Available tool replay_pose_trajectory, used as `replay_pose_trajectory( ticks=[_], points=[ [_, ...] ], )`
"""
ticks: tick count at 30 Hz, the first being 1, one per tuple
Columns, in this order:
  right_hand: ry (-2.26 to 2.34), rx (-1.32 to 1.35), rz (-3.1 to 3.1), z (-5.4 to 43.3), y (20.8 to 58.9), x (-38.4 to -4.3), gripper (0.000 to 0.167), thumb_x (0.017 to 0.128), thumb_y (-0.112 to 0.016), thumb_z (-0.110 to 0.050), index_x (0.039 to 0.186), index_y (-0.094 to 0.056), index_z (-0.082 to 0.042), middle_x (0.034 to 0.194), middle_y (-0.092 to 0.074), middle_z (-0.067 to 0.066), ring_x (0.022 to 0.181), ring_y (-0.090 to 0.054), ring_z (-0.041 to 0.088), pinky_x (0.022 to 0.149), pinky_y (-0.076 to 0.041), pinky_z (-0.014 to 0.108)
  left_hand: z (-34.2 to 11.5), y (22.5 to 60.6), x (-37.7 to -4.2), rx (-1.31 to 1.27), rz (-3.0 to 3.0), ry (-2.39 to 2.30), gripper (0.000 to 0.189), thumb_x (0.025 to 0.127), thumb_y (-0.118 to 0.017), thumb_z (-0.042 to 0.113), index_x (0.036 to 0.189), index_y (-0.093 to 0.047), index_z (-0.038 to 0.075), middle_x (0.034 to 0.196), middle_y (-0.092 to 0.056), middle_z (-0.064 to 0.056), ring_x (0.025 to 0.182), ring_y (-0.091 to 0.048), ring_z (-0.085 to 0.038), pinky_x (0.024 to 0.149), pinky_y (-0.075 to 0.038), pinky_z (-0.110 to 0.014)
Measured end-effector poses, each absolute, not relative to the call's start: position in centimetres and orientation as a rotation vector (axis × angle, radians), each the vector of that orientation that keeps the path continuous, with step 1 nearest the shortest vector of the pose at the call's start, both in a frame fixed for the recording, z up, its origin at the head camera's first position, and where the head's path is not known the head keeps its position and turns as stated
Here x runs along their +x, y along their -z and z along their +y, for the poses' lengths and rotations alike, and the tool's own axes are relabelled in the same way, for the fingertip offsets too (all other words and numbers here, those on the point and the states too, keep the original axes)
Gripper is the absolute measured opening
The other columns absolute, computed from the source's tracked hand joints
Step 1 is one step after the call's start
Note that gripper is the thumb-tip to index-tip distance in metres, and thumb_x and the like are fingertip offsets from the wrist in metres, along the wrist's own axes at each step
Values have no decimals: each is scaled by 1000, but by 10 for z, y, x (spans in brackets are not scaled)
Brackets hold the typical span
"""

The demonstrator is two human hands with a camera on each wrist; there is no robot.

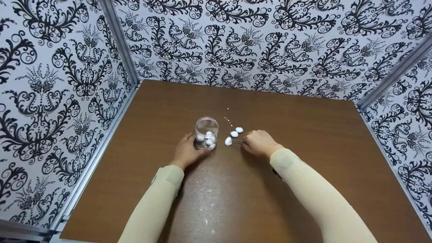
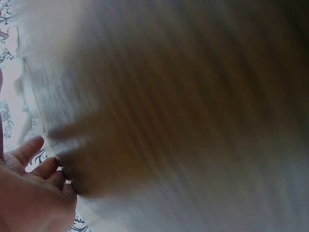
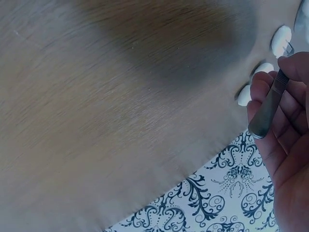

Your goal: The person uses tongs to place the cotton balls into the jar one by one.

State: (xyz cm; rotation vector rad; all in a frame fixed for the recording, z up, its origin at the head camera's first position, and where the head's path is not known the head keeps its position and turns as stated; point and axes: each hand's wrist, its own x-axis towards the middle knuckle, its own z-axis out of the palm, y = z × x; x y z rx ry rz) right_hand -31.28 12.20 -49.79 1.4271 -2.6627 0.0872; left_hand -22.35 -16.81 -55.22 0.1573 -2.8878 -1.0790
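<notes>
A clear round jar (image 1: 201, 127) stands on the table with several white cotton balls (image 1: 209, 140) inside. My left hand (image 1: 186, 152) holds its lower part, thumb across the front and fingers at the left side. In the left wrist view the fingertips (image 2: 47, 168) are at the tabletop. My right hand (image 1: 261, 143) pinches metal tweezers (image 3: 266, 113) between thumb and fingers. Their tips touch a cotton ball (image 1: 228, 141) lying just right of the jar. Two more cotton balls, one nearer (image 1: 234, 134) and one farther (image 1: 239, 129), lie behind it.
Small pale bits (image 1: 228, 120) are scattered behind the cotton balls. The brown wooden table (image 1: 303, 135) is enclosed at the back and sides by patterned panels (image 1: 236, 44) with grey metal posts (image 1: 119, 40) at the corners.
</notes>
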Motion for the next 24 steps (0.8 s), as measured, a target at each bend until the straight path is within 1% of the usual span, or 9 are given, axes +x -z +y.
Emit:
replay_pose_trajectory(
  ticks=[9,17,24],
  points=[
    [-57,1413,-2703,122,495,-315,19,86,-70,-14,69,-64,-13,62,-57,-3,55,-53,22,56,-47,49,-168,552,-223,155,-2880,1078,94,78,-77,59,148,-46,5,153,-39,-18,145,-27,-34,115,-24,-49],
    [-40,1417,-2711,121,496,-316,18,87,-70,-14,70,-64,-13,63,-57,-2,56,-54,22,56,-48,49,-169,553,-223,156,-2888,1058,94,78,-77,60,147,-47,3,153,-39,-18,145,-27,-34,115,-25,-48],
    [-27,1430,-2694,119,496,-315,15,86,-71,-14,71,-68,-12,64,-59,-2,56,-54,21,55,-48,48,-169,553,-224,138,-2878,1068,92,79,-77,60,146,-48,4,153,-40,-19,144,-29,-36,114,-26,-51]
  ],
)
